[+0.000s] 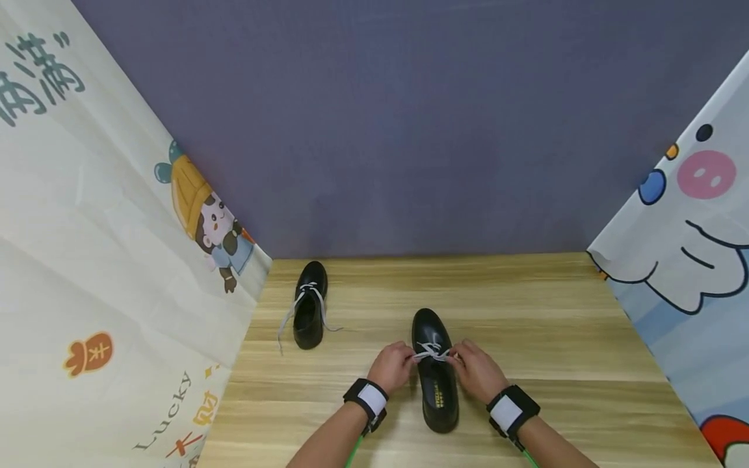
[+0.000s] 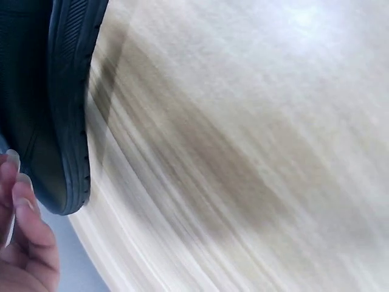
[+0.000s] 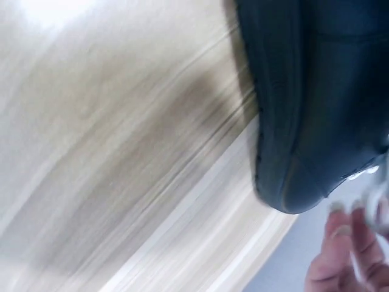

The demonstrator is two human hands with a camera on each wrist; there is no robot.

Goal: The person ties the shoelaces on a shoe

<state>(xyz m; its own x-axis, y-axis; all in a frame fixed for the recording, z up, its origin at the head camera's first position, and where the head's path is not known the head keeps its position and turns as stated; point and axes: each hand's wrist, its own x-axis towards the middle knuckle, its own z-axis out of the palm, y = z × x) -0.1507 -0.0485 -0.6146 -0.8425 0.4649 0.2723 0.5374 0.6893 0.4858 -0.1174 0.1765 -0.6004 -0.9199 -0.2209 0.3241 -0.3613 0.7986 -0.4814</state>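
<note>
On the wood-grained surface point(image 1: 544, 338), right of its middle as the head view has it, a black shoe point(image 1: 435, 376) stands upright with its toe pointing away from the person and its heel nearest. Its white laces point(image 1: 432, 351) cross over the front of the foot opening, drawn out to both sides (how they are knotted is too small to tell). The left hand point(image 1: 391, 368) pinches the lace at the shoe's left side, its fingertips brought narrowly together; the right hand point(image 1: 476, 370) does likewise at the right side, thumb and fingers close around the lace there. In the right wrist view a blurred pale strand shows beside the fingertips, while the left wrist view gives mostly the shoe's dark side and ridged sole edge. Gold lettering marks the insole point(image 1: 440, 395). Each wrist wears a black band with a white patch. Farther back and to the left, well apart from the hands, the second black shoe point(image 1: 309, 318) stands upright, toe also pointing away, with loose laces trailing onto the surface on both sides. Printed white sheets point(image 1: 105, 227) flank the scene, and a purple-grey backdrop point(image 1: 374, 130) lies beyond.
</note>
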